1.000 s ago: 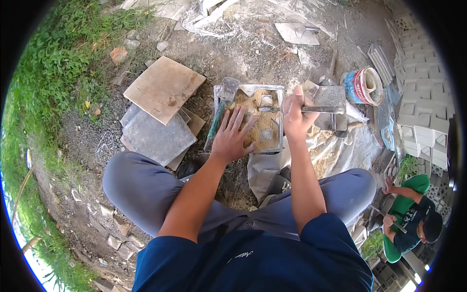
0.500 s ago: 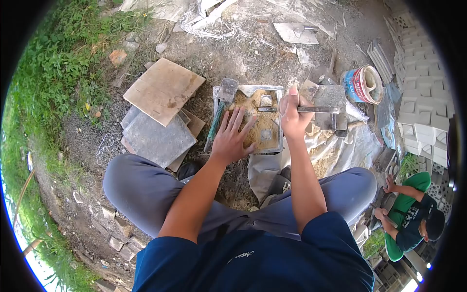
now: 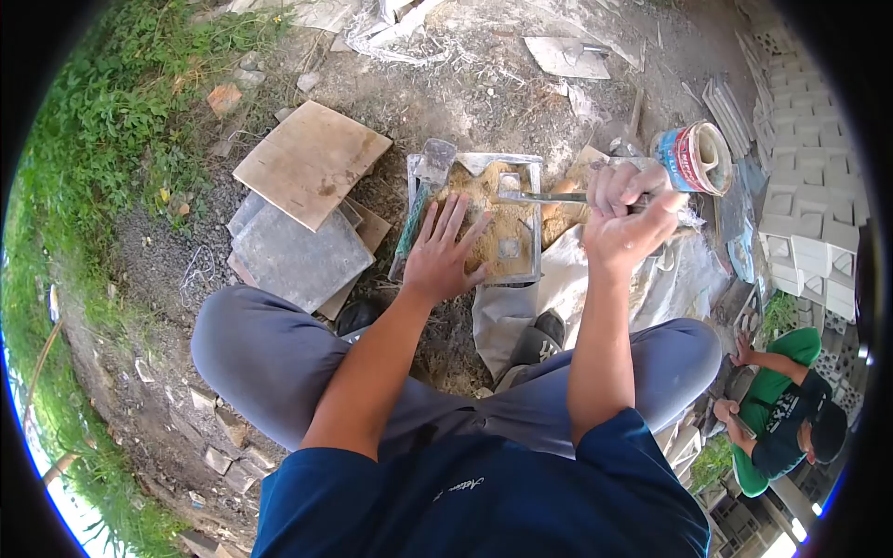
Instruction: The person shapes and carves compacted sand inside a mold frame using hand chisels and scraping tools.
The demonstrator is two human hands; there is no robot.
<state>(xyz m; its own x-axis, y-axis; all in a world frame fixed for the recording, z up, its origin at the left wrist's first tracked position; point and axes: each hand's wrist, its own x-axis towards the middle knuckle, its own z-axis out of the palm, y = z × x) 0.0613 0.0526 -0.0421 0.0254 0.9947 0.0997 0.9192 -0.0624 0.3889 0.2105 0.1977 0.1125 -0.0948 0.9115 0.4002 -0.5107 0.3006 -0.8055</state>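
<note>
My left hand [image 3: 441,256] lies with its fingers spread on the yellowish sand [image 3: 481,223] inside a shallow rectangular metal frame [image 3: 537,249]. My right hand [image 3: 631,209] is closed around a narrow metal tool [image 3: 553,197]. Its thin flat end points left, over the upper part of the sand. A small square inset [image 3: 510,248] shows in the sand lower down, and a pale one [image 3: 509,181] is close to the tool's tip. Along the frame's left side lies a tool with a grey square head [image 3: 435,161] and a green-wrapped handle [image 3: 411,223].
Stacked flat boards [image 3: 307,167] lie to the left. A paint bucket [image 3: 690,160] stands at the right, near stacked pale blocks [image 3: 809,139]. Another person [image 3: 786,409] squats at the lower right. A pale sheet [image 3: 567,60] with a handle lies farther ahead.
My right hand has moved right and turned over, so the tool that pointed right now points left over the sand. My left hand has stayed nearly in place.
</note>
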